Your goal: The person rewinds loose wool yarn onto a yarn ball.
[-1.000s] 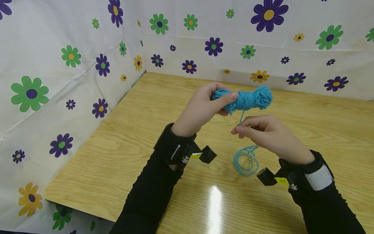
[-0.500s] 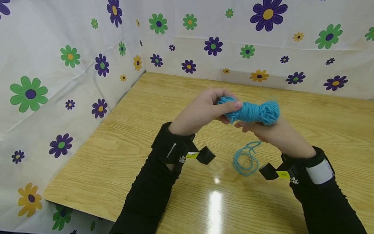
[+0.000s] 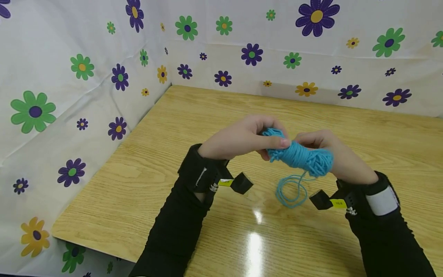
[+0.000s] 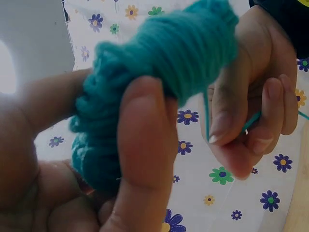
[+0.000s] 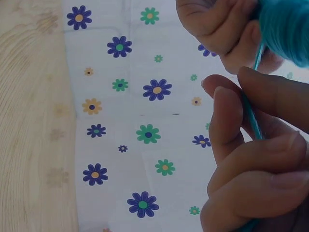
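A bundle of blue yarn (image 3: pixel 300 156), wound tightly round its middle with looped ends, is held above the table. My left hand (image 3: pixel 247 135) grips its left end, the thumb lying across the front, as the left wrist view also shows. Just behind the bundle's right part, my right hand (image 3: pixel 340 156) is partly hidden in the head view. In the right wrist view the right hand (image 5: pixel 260 145) pinches a single yarn strand (image 5: pixel 252 116) between thumb and forefinger. That strand runs up to the bundle. Loose coils of yarn (image 3: pixel 279 192) lie on the table below.
The wooden table (image 3: pixel 138 184) has its left edge and rounded front corner in view. A white cloth with printed flowers (image 3: pixel 207 42) hangs behind and to the left. Each wrist wears a black strap with a small camera (image 3: pixel 242 183).
The left hand has lowered the bundle and tilted its right end down. My right hand has passed from in front of the bundle, underneath, to behind it with the strand.
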`<state>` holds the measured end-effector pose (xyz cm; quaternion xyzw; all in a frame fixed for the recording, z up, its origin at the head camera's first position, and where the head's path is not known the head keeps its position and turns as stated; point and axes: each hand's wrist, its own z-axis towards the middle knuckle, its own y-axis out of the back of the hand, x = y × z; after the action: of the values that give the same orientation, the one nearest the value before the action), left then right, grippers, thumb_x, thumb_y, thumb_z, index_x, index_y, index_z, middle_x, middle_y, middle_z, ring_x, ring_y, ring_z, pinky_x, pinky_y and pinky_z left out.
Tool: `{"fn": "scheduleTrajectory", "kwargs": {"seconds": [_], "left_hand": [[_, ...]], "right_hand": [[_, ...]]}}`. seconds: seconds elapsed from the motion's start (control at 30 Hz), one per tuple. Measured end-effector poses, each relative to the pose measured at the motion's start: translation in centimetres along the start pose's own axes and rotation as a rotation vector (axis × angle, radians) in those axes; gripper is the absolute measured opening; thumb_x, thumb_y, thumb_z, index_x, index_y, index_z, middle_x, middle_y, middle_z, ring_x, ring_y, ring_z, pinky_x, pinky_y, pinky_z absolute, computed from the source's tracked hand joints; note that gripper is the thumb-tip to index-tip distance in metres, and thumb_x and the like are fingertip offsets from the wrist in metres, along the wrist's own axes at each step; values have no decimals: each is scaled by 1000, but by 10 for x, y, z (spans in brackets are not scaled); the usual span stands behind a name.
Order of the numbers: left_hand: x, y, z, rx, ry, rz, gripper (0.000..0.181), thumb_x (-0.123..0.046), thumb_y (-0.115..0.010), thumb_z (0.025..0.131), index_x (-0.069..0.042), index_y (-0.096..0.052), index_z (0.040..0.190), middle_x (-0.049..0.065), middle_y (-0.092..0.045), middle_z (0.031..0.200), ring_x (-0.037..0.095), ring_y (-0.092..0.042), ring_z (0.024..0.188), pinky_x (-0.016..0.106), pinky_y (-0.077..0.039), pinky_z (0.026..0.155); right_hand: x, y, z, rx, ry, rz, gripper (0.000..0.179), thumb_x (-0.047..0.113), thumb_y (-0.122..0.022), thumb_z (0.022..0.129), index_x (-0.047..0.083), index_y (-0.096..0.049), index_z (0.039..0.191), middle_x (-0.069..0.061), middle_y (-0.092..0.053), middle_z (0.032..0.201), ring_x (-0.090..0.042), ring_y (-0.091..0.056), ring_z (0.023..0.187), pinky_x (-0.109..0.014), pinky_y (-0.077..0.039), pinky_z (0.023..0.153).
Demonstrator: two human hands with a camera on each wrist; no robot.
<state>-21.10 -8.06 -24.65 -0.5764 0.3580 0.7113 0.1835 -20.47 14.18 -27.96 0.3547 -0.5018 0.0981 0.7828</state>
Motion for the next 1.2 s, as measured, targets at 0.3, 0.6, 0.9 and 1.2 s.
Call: {"fn": "scheduleTrajectory", "kwargs": {"seconds": [0.3, 0.6, 0.9, 1.2], "left_hand": [[0, 1, -1, 81, 39, 93, 13, -14, -58, 92, -1, -58, 97, 10, -56, 88, 24, -58, 70, 33, -54, 66], [1, 1, 0, 67, 78, 137, 15, -16, -58, 92, -2, -59, 97, 10, -58, 87, 27, -58, 72, 34, -54, 67], [4, 1, 2, 10, 125, 195, 17, -18, -58, 91, -3, -59, 98, 10, -58, 89, 24, -58, 72, 31, -53, 68], [7, 2, 4, -131, 161, 276, 18, -20, -61, 90, -5, -59, 97, 8, -59, 82, 19, -57, 68, 30, -53, 66]], "right_hand": [[4, 4, -1, -40, -86, -62, 20, 6, -49, 96, -6, -64, 98, -7, -65, 87, -17, -58, 73, -21, -52, 62], [7, 3, -3, -92, -110, -67, 18, 12, -51, 96, 2, -64, 90, -5, -51, 75, -16, -40, 55, -26, -35, 42], [12, 3, -6, -148, -113, -76, 16, 11, -51, 95, 1, -63, 91, -3, -42, 66, -17, -34, 50, -31, -29, 40], [18, 1, -9, -157, -110, -79, 19, 14, -49, 97, 0, -62, 93, -2, -33, 61, -18, -32, 49, -33, -29, 40]]}}
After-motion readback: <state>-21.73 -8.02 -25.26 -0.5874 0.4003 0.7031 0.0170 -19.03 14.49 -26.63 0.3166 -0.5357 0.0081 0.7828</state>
